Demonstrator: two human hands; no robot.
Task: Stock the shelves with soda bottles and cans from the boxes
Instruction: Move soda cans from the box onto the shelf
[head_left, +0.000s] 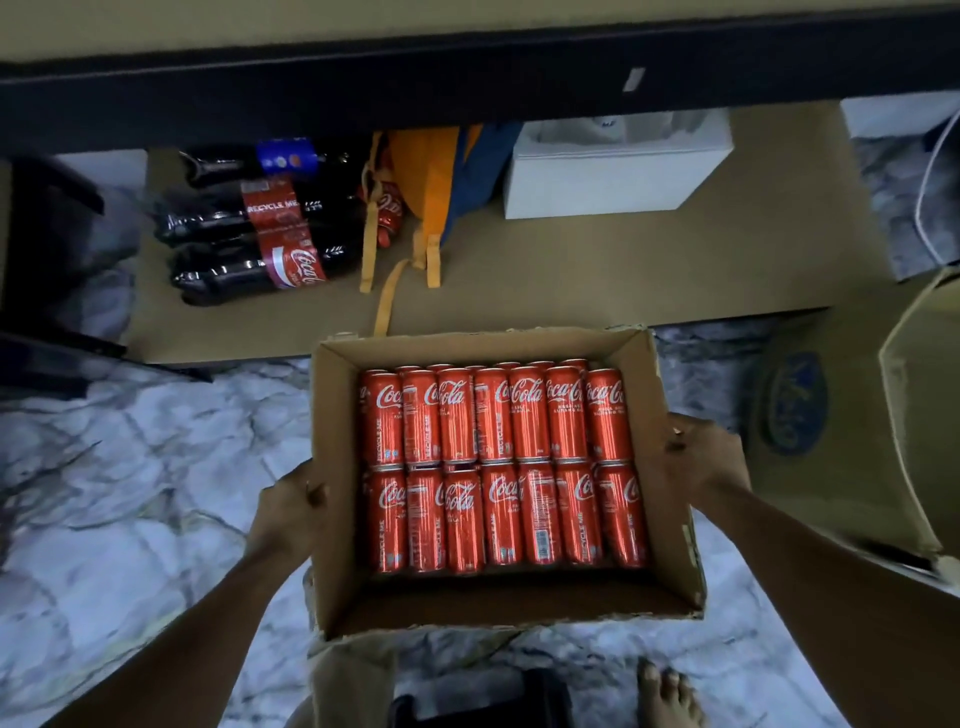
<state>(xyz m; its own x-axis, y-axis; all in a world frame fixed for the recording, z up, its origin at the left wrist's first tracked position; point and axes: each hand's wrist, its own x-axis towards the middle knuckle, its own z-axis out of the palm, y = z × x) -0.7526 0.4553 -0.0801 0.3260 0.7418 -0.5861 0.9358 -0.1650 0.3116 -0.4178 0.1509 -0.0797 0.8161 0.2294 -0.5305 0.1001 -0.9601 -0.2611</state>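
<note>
Person's got the cardboard box (337, 415) by its sides, left hand (288, 512) gripping the left wall and right hand (698, 460) gripping the right, marble floor (130, 467) below. Red soda cans (501, 467) lie inside in two rows. Soda bottles (254, 223) lie further back on a cardboard sheet (623, 270).

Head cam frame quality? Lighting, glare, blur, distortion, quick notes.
Head view: dim, bluish light; the shelf edge goes nearly black. Head view: cans in the box are sharp, labels legible, with streaky glare. Head view: slight wide-angle bowing along the shelf edge; the carton at right looks soft, blurred.
</note>
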